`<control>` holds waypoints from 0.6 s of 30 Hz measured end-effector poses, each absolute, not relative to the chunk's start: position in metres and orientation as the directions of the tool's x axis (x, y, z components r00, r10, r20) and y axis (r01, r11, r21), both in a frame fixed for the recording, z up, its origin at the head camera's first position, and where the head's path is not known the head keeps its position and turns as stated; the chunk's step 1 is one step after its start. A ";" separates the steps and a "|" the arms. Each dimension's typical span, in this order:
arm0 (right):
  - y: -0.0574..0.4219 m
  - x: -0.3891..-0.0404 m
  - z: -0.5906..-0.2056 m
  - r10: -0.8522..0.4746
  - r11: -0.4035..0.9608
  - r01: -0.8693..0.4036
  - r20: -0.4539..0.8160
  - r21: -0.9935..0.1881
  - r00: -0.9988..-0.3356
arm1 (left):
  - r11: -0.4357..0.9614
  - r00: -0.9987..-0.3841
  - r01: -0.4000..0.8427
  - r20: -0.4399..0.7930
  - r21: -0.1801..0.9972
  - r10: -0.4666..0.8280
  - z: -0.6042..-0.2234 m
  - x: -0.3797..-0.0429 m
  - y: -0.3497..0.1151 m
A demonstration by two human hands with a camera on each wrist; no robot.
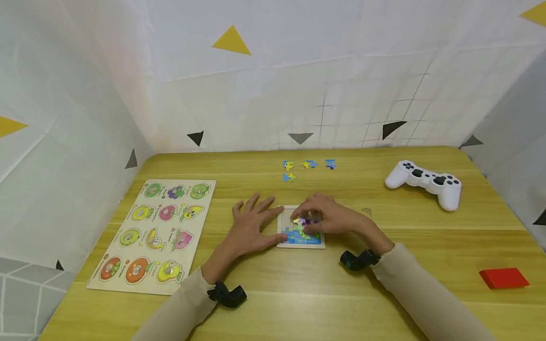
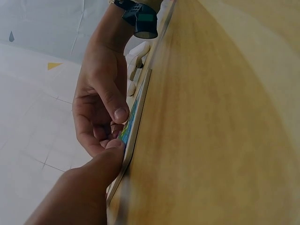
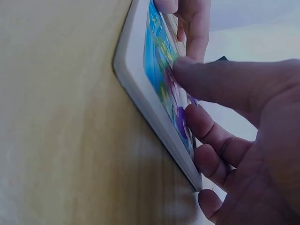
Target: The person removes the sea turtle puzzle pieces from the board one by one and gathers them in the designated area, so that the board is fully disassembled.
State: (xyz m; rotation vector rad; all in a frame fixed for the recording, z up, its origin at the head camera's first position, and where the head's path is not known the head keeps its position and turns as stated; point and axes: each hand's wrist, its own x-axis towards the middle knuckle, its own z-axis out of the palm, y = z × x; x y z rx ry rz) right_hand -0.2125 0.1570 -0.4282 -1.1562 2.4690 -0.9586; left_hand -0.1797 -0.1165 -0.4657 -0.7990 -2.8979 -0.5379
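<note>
A small jigsaw puzzle (image 1: 301, 237), partly filled with blue, yellow and purple pieces, lies in a pale tray (image 1: 316, 246) at the middle of the table. My left hand (image 1: 251, 228) rests flat with fingers spread at the tray's left side; its thumb presses the lower left corner and its index fingertip meets the upper left edge. Over the tray, my right hand (image 1: 334, 215) curls and pinches a purple puzzle piece (image 3: 192, 100) between thumb and index finger, close to the picture. The right hand's other fingers are bent by the tray's edge in the right wrist view.
Several loose puzzle pieces (image 1: 309, 164) lie beyond the tray. A fruit peg board (image 1: 199, 234) sits to the left. At the right are a white game controller (image 1: 426, 181) and a red block (image 1: 504, 278). A patterned white cloth (image 1: 264, 104) rises behind the table.
</note>
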 end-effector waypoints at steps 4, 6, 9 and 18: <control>0.155 -0.212 -0.428 -0.750 0.489 -0.589 0.035 -0.644 -0.660 | 0.799 -0.858 0.513 0.177 0.315 0.481 -0.465 -0.179 -0.116; 0.155 -0.212 -0.428 -0.746 0.504 -0.589 0.026 -0.632 -0.666 | 0.796 -0.858 0.514 0.180 0.319 0.482 -0.465 -0.179 -0.116; 0.154 -0.212 -0.429 -0.741 0.521 -0.593 0.019 -0.614 -0.671 | 0.793 -0.855 0.518 0.185 0.322 0.484 -0.464 -0.179 -0.116; 0.154 -0.211 -0.430 -0.740 0.535 -0.594 0.007 -0.601 -0.673 | 0.794 -0.855 0.519 0.186 0.315 0.485 -0.463 -0.178 -0.116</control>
